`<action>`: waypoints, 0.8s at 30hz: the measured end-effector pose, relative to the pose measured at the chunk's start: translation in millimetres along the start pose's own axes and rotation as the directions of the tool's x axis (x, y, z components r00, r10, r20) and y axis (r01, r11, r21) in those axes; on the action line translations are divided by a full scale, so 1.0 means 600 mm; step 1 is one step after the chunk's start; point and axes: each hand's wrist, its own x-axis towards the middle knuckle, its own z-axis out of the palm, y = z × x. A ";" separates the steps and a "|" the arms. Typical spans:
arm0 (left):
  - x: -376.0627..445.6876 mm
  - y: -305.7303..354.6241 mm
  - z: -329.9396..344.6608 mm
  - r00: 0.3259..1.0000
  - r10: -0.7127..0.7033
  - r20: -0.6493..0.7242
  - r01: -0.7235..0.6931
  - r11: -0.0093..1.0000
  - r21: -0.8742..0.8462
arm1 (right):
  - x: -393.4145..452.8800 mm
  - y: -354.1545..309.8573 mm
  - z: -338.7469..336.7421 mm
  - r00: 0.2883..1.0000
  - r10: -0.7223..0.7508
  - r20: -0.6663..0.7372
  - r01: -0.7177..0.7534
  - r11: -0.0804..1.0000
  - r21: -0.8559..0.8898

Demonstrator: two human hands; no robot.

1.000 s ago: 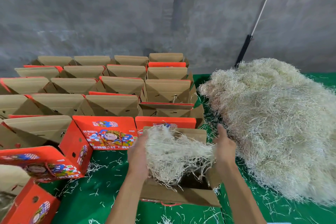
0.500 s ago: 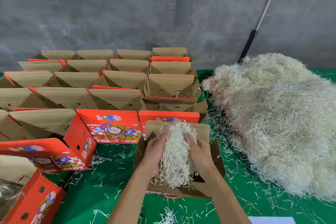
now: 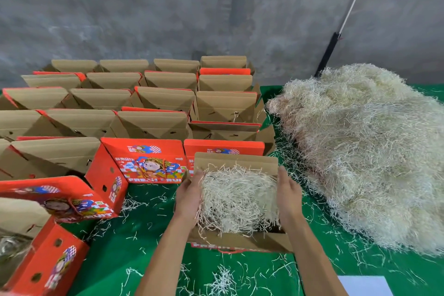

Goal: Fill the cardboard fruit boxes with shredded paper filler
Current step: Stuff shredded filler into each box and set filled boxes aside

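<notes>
Pressing a wad of shredded paper filler (image 3: 239,199) into the open box (image 3: 240,239) between both hands.

Flanking the wad: left hand (image 3: 189,196) and right hand (image 3: 288,196) lying against its two sides, fingers nearly straight, palms facing inward, pinching nothing. Hiding most of the box's inside under the filler; showing only its raised back flap beyond the fingertips and its front wall just below the wrists, the red print there cut off by the fold. Spreading to the right of the right hand, well apart: the big filler heap (image 3: 365,151) on the green table (image 3: 149,230), running out of view at the edge. Standing beyond and left of the left hand: rows of open boxes (image 3: 153,103), contents impossible to make out. Leaning behind the heap: a dark-handled pole (image 3: 329,53), top cut off.
</notes>
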 end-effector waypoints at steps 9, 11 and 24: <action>-0.021 -0.024 -0.004 0.936 0.346 -0.069 -0.269 0.828 0.492 | 0.017 0.034 -0.007 0.977 0.041 0.209 0.096 0.790 -0.606; -0.022 -0.021 0.002 0.943 0.332 -0.028 -0.264 0.796 0.544 | 0.023 0.034 -0.001 0.976 0.080 0.204 0.077 0.746 -0.662; 0.048 0.006 0.079 0.921 -0.006 0.390 -0.319 0.566 0.761 | 0.043 0.056 0.074 0.779 0.316 0.542 0.409 0.400 -0.820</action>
